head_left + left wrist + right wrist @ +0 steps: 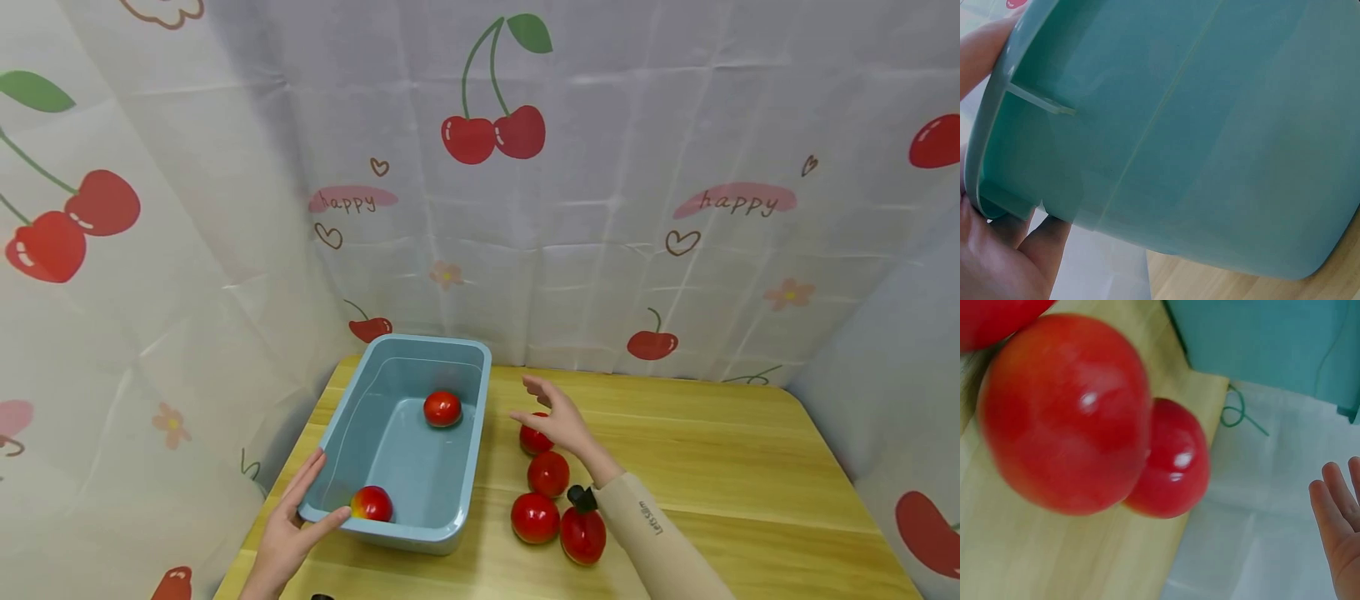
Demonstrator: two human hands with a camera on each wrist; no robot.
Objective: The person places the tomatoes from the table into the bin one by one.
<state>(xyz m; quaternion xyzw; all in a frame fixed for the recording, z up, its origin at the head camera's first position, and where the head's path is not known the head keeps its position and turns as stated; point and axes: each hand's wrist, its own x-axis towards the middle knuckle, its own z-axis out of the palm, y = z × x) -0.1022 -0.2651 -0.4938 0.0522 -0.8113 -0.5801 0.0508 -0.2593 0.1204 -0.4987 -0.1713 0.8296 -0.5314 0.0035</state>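
Note:
My left hand [288,525] grips the near left corner of a light blue plastic bin [474,454], thumb over the near rim and fingers along the left side. In the left wrist view, the bin's outer wall [1210,144] fills most of the picture, with fingers at its rim. Inside the bin lie a glossy red fruit [442,409] toward the back and a red-and-yellow one [372,503] in front. My right hand [561,417], fingers extended and holding nothing, hovers right of the bin, partly covering a red fruit [534,440]. The right wrist view shows its straight fingers [1333,509].
Several more glossy red fruits, among them one in the middle [548,474], one at front left [535,518] and one at front right [582,537], sit together on the wooden table [720,483]. A cherry-print curtain [585,250] hangs behind and at both sides.

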